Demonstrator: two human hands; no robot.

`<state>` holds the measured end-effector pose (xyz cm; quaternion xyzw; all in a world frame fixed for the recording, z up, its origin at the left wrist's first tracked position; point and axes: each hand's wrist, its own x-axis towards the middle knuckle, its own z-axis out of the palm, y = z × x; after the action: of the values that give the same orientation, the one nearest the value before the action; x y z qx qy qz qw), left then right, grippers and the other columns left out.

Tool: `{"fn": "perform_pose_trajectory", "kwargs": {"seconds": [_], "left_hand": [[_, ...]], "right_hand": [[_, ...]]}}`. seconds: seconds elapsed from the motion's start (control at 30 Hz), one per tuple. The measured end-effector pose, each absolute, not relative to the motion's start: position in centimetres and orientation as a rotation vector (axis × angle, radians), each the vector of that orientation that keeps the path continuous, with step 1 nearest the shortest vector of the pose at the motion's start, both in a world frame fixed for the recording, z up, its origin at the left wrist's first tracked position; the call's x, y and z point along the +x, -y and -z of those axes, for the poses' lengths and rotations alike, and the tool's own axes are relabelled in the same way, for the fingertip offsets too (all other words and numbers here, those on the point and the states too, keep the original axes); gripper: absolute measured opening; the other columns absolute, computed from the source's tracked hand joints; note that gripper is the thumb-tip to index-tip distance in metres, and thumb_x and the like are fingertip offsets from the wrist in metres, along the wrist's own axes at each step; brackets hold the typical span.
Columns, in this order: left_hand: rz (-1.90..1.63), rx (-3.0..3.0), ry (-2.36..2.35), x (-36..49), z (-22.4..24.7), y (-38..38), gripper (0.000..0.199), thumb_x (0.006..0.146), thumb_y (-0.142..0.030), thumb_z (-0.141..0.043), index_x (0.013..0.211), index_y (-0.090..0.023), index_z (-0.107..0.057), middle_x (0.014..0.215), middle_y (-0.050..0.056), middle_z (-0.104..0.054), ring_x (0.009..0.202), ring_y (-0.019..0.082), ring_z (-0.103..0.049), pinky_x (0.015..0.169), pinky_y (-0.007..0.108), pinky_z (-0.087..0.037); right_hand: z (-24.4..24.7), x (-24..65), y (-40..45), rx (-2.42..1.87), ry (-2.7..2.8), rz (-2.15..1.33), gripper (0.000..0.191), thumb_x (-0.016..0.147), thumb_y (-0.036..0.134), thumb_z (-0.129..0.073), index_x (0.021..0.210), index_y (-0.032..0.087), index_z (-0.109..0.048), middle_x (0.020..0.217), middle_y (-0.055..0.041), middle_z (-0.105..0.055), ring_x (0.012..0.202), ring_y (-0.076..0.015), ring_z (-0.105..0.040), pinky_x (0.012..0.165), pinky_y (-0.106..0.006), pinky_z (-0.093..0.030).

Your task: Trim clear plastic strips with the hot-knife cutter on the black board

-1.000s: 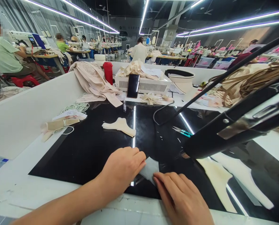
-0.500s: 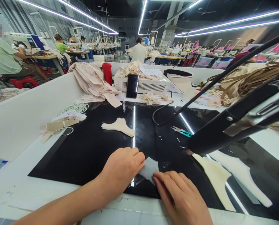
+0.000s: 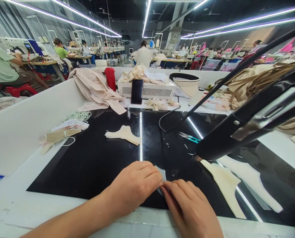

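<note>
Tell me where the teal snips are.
In the head view, the teal snips lie right of centre on the black sheet, just left of the black tube, beyond the right hand.

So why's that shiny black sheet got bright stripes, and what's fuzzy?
Head view: the long white stripes on the glossy black sheet look like reflected white ceiling tube lights; head view: the distant pink heaps look soft, the bare right hand clearer.

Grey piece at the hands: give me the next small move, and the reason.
Perhaps ease the left hand back slightly: it crowds close against the right hand, and only small parts of the grey piece show beside them.
</note>
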<state>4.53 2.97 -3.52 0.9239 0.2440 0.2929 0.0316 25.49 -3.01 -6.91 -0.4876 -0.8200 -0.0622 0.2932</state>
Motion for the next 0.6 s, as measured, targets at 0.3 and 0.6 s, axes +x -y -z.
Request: {"fn": "perform_pose_trajectory", "kwargs": {"seconds": [0.3,0.6], "left_hand": [[-0.765,2.888,-0.741,4.4,4.0,-3.0,0.025,0.114,-0.021,-0.044,0.109,-0.014,-0.068,0.107,0.007,-0.079,0.105,0.021,-0.074,0.096,0.037,-0.061],[-0.846,2.885,-0.692,4.3,3.1,-3.4,0.022,0.114,-0.023,-0.048,0.117,-0.014,-0.068,0.115,0.006,-0.080,0.111,0.019,-0.074,0.101,0.036,-0.059]], "right_hand": [[5.6,25.1,3.3,-1.325,2.114,0.230,0.035,0.117,0.031,-0.039,0.105,0.021,-0.070,0.088,-0.0029,-0.072,0.074,-0.0188,-0.062,0.070,-0.035,-0.040],[1.1,28.6,5.1,-1.297,2.035,0.355,0.026,0.113,0.039,-0.049,0.123,0.026,-0.069,0.109,-0.0056,-0.076,0.100,-0.0233,-0.072,0.092,-0.040,-0.051]]}}
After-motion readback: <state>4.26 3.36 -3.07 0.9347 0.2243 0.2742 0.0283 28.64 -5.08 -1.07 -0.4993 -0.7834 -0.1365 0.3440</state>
